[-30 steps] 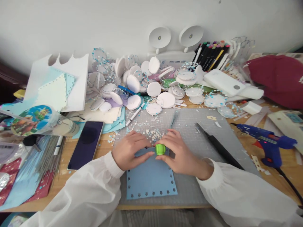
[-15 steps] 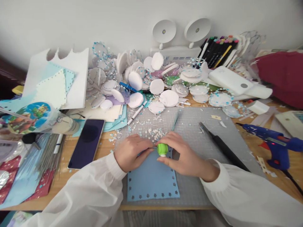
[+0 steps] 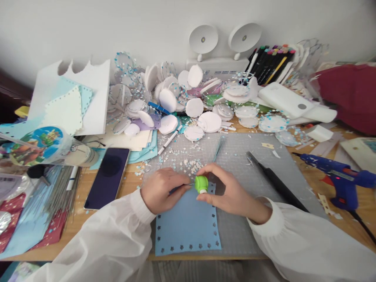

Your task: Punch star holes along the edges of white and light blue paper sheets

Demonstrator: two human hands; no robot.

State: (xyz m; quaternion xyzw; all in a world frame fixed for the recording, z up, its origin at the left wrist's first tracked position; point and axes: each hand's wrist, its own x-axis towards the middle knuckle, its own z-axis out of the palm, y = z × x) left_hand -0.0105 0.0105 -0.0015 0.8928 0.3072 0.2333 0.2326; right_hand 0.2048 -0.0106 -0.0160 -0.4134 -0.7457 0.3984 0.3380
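A blue sheet with small flower-shaped holes along its edges lies in front of me on the cutting mat. My left hand is closed, thumb and finger pinching the sheet near its far edge. Between the thumb and fingers of my right hand is a green craft punch with a white lower part, set at the sheet's far edge. Just beyond both hands, tiny blue and white flower cut-outs are scattered over the mat.
A grey cutting mat covers the middle of the table. A black-handled tool and a blue glue gun lie to the right. A phone rests on the left. White discs are piled along the back.
The blue sheet has shifted slightly left and toward me. The green punch has tilted a little in my right hand, whose fingers have spread wider around it. My left hand has barely moved.
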